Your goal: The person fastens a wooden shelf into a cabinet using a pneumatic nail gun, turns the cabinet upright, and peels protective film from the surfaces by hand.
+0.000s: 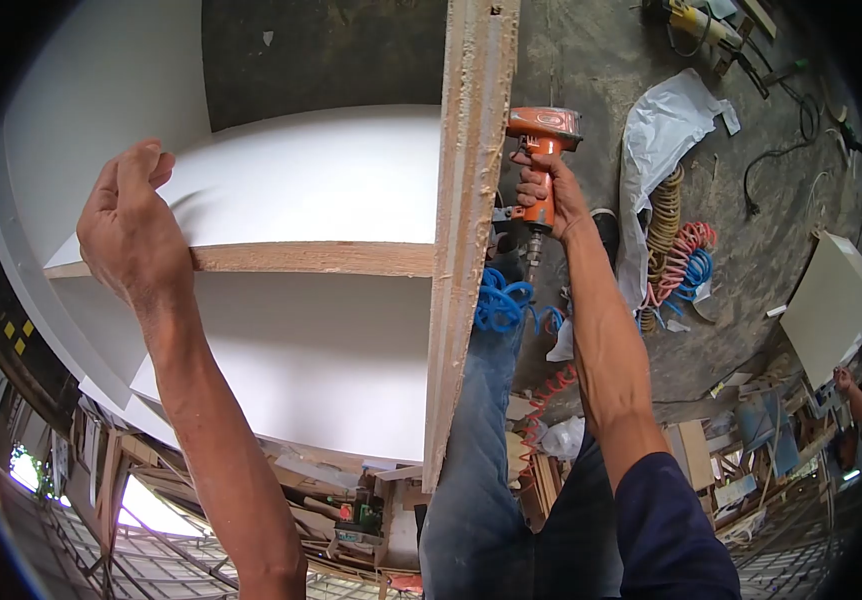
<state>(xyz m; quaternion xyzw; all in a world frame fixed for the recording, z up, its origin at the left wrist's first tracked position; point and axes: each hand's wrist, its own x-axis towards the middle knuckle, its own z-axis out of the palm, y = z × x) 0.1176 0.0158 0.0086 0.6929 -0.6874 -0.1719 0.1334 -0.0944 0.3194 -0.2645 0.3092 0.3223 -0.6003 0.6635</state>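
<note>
Concrete floor (576,60) under a white cabinet (311,370). Orange nail gun (548,124) sits in my right hand (560,192), fingers wrapped round its handle, head aimed at the side panel (466,230). Right arm reaching out, nearly straight. Left hand (131,225) raised by the shelf (311,258) edge, half-open, fingers bent. Gun's nose hidden behind the panel; can't confirm contact. Left palm out of sight. Beyond: coiled hoses (673,255); far right, another person's hand (842,379), dim.
</note>
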